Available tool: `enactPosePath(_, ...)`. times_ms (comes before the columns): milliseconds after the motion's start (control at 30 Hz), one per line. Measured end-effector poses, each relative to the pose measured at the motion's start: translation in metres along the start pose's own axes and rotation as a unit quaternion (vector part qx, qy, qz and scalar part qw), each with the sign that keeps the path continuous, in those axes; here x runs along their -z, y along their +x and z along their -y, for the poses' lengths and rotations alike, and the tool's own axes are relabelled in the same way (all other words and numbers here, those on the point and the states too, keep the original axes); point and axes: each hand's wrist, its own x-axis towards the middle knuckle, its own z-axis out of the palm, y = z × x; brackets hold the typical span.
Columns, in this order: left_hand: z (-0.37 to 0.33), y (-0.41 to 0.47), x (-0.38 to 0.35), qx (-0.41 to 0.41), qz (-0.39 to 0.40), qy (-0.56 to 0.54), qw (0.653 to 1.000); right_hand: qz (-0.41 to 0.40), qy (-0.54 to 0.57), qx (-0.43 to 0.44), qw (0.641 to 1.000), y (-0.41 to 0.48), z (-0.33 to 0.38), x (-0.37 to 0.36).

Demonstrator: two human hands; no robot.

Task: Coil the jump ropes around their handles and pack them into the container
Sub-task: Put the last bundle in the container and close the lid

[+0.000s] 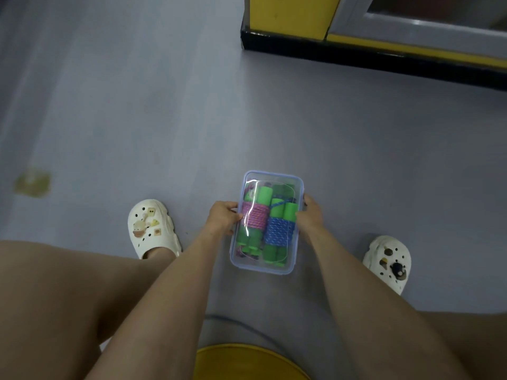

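A clear plastic container [274,178] with a pale blue rim and a see-through lid lies on the grey floor between my feet. Inside it lie two jump ropes with green handles: one wound with pink rope [253,218] on the left, one wound with blue rope [279,231] on the right. My left hand [223,216] grips the container's left side, thumb over the lid's edge. On the opposite long side, my right hand [310,215] holds the box with its fingers curled round the edge.
My white clogs stand at either side, left [151,226] and right [388,260]. A yellow stool seat [247,363] is under me. A yellow and black cabinet base [356,48] stands at the back right. A greenish stain [32,183] marks the floor at left.
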Motion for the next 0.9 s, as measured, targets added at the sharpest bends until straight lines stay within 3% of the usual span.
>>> enactPosePath(200,0.002,0.001,0.001,-0.005,-0.009,0.012,1.0,-0.022,-0.057,0.026,0.998,-0.018,0.002,0.001)
enactPosePath(367,0.014,-0.006,-0.006,0.001,-0.062,0.131,0.989,0.01,-0.19,-0.104,0.976,-0.057,-0.021,-0.017)
enactPosePath(467,0.017,-0.01,-0.013,0.034,-0.071,0.139,0.987,0.002,-0.192,-0.153,0.969,-0.069,-0.038,-0.024)
enactPosePath(667,0.018,-0.008,-0.016,0.031,-0.077,0.181,0.98,-0.042,-0.113,-0.206,0.971,-0.066,-0.026,-0.029)
enactPosePath(767,0.012,0.009,-0.012,0.027,-0.112,0.123,0.986,-0.064,-0.058,-0.216,0.972,-0.052,-0.012,-0.034)
enactPosePath(900,0.011,0.044,-0.005,0.095,-0.118,0.032,0.988,-0.131,0.073,-0.249,0.957,-0.035,0.006,-0.03)
